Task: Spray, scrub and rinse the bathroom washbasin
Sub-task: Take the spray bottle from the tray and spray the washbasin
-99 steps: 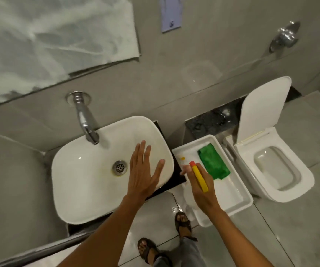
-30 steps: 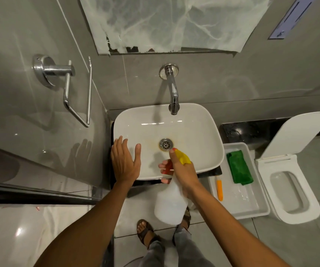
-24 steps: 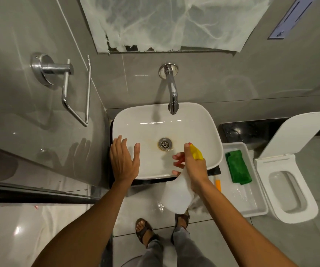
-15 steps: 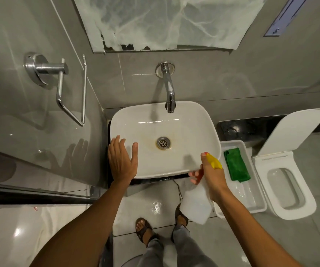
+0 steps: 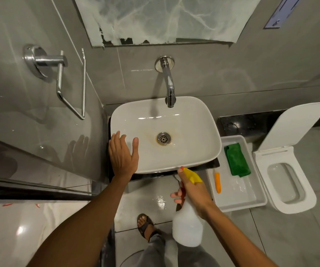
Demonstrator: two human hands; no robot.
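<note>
The white washbasin (image 5: 194,128) sits below a chrome wall tap (image 5: 169,87), with a yellowish stain around its drain (image 5: 163,138). My left hand (image 5: 123,155) rests flat and open on the basin's near-left rim. My right hand (image 5: 193,191) grips a white spray bottle (image 5: 187,226) with a yellow head, held just in front of the basin's near edge, nozzle pointing toward the bowl. A green cloth (image 5: 236,159) and an orange brush handle (image 5: 217,182) lie in a white tray (image 5: 251,204) to the right.
A white toilet (image 5: 288,178) with its lid up stands right of the tray. A chrome towel holder (image 5: 59,78) juts from the left wall, next to a glass partition. My sandalled foot (image 5: 144,225) stands on the wet floor tiles.
My right hand has drawn the spray bottle back from over the bowl, toward me and to the right. My left hand has stayed on the rim.
</note>
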